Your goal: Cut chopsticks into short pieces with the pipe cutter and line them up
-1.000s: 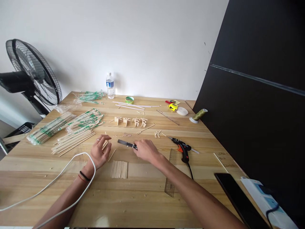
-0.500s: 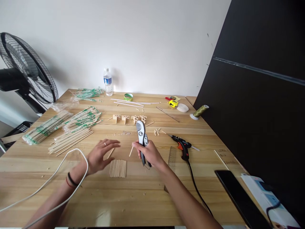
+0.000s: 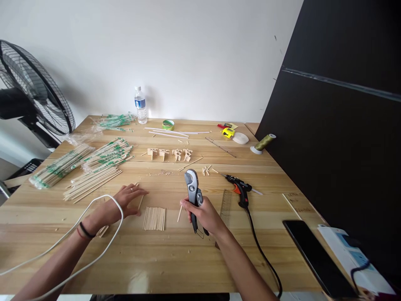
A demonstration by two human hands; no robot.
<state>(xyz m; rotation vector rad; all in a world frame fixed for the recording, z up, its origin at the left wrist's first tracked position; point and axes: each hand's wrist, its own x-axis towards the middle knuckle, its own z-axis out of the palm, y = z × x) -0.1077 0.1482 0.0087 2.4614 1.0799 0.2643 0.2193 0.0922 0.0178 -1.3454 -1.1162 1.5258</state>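
My left hand (image 3: 125, 201) is low over the table, fingers apart, beside a short stick (image 3: 140, 202); whether it touches the stick I cannot tell. My right hand (image 3: 203, 212) is wrapped round grey-and-black cutters (image 3: 192, 188), blade end pointing away from me. A short stick (image 3: 179, 213) also sticks down from its thumb and fingertips. Between the hands lies a neat row of short sticks (image 3: 154, 218), side by side. More sticks (image 3: 102, 231) show partly under my left wrist. A ruler (image 3: 225, 205) lies right of my right hand.
Glue gun (image 3: 239, 188) with its cord lies at right, near a phone (image 3: 316, 255) and a power strip (image 3: 354, 255). Stick bundles (image 3: 65, 165) are at left, small stick assemblies (image 3: 163, 154) and a bottle (image 3: 140, 106) farther back. A white cable (image 3: 120, 209) crosses my left forearm.
My left hand has moved left, away from the row of sticks. My right hand, with the cutters and short stick, has come slightly right and nearer to me.
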